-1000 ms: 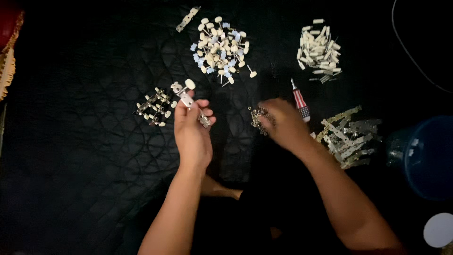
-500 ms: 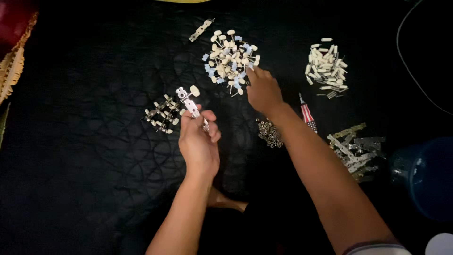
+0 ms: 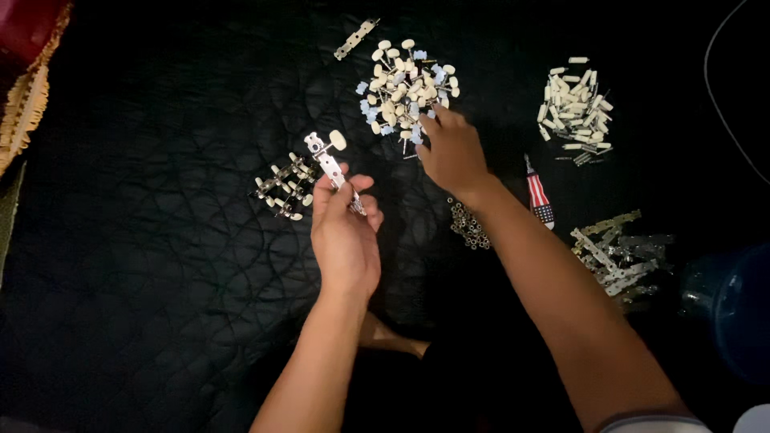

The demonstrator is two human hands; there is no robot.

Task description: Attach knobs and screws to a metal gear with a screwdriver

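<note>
A metal strip is gripped in the left hand; the right hand, fingers curled, is laid at the peg pile's near edge.

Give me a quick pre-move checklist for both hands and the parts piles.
1. Left hand grips the metal strip: ok.
2. Cream knob sits on the strip's far end: ok.
3. Right hand is at the pile of cream knobs: ok.
4. Right fingers closed on a knob: cannot tell.
5. Piles lie apart on the black cloth: ok.
6. Screwdriver lies beside the right forearm: ok.
</note>
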